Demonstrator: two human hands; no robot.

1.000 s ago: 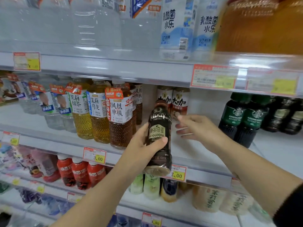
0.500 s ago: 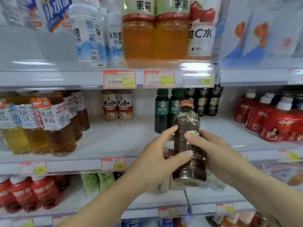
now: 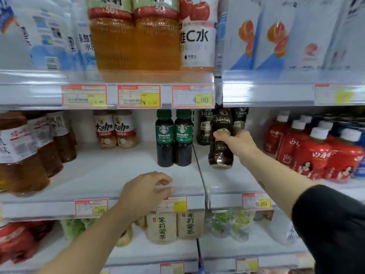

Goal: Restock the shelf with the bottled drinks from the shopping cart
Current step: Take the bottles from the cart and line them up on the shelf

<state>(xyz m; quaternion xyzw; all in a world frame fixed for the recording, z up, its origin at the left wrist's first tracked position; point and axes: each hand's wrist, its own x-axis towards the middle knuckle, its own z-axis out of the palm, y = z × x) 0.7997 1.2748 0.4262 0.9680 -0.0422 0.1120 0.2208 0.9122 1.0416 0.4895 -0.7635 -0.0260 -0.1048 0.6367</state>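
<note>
My right hand grips a dark brown MDOQ coffee bottle round its middle and holds it just above the middle shelf, in front of a row of matching dark bottles. My left hand hangs by the shelf's front edge with loosely curled fingers and holds nothing. The shopping cart is out of view.
Two green-label Starbucks bottles stand left of the held bottle, two kohn coffee bottles further left, amber tea bottles at far left, red bottles at right. Bare shelf lies between them. Large bottles fill the upper shelf.
My left hand has let go of the coffee bottle and dropped to the shelf edge. My right hand alone has carried the bottle up and right, over the shelf. The view shifted right.
</note>
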